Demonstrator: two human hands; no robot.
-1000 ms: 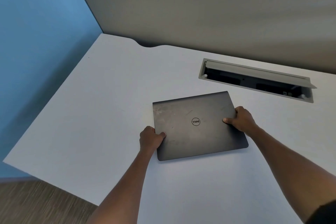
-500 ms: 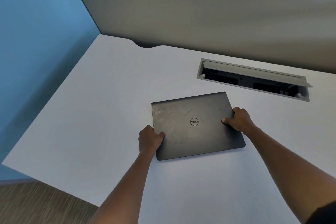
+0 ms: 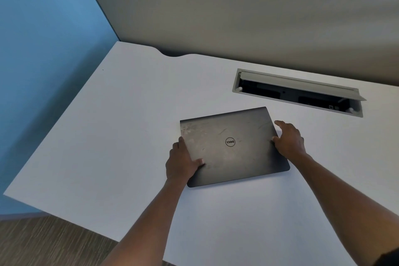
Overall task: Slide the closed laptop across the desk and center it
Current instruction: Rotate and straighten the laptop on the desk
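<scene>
Two hands flank the closed, scuffed grey laptop [image 3: 233,147]: my left hand [image 3: 180,163] pinches its left edge; my right hand [image 3: 289,141] touches its right edge, fingers relaxed.

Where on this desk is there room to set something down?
Widest bare patch: the desk left of the laptop, to the blue wall. Also free: the strip behind the laptop, to the panel. Crowded: between laptop and cable box, and at the laptop's sides, where the left hand and right hand are.
</scene>
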